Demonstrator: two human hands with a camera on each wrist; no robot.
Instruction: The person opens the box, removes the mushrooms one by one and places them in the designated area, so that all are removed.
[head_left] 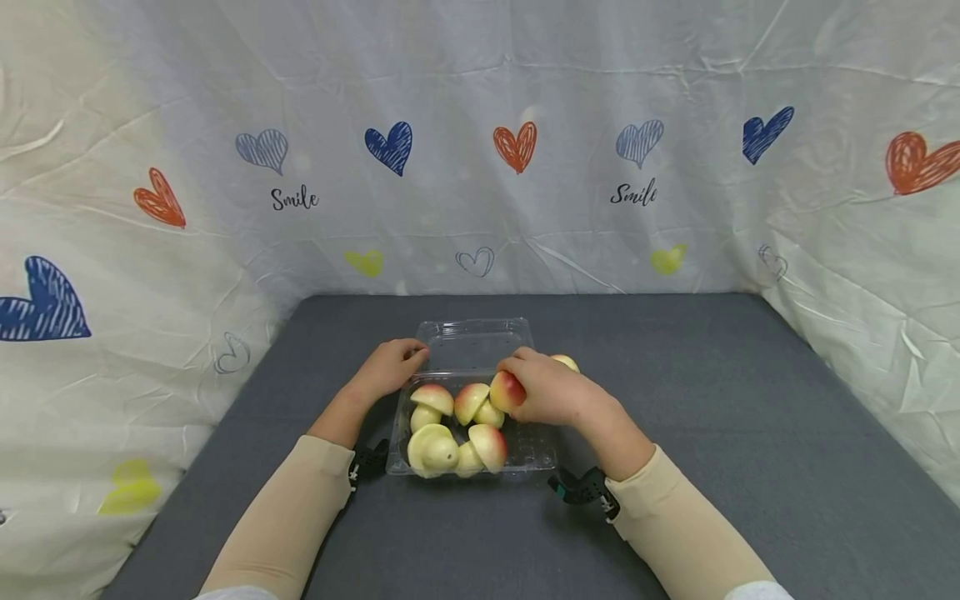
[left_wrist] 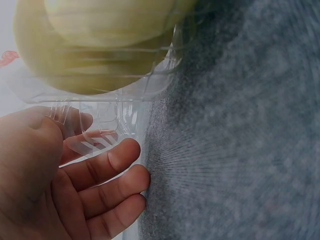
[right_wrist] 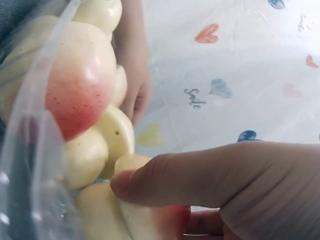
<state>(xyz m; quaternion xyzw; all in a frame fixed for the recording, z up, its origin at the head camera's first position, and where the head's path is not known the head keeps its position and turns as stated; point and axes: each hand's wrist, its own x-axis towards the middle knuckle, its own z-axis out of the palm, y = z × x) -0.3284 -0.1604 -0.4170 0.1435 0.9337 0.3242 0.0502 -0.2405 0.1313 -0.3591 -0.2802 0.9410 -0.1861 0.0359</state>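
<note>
Mushroom (head_left: 507, 392) is pinched by the right hand (head_left: 553, 388) over a clear container (head_left: 534, 452), left hand (head_left: 389, 367) pinching its edge opposite, presumably for steadiness.

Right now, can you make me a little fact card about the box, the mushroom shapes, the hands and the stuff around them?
Box: clear plastic, on the dark grey table
Lid: clear, open, behind the box
Mushroom shapes in box: four, besides the held one
Left hand: at the lid's left edge; can't tell if it pinches
Right hand: holds a fifth mushroom shape
Beyond right hand: a pale yellow piece, partly hidden
Cloth: whitish, with hearts and "Smile"
</note>
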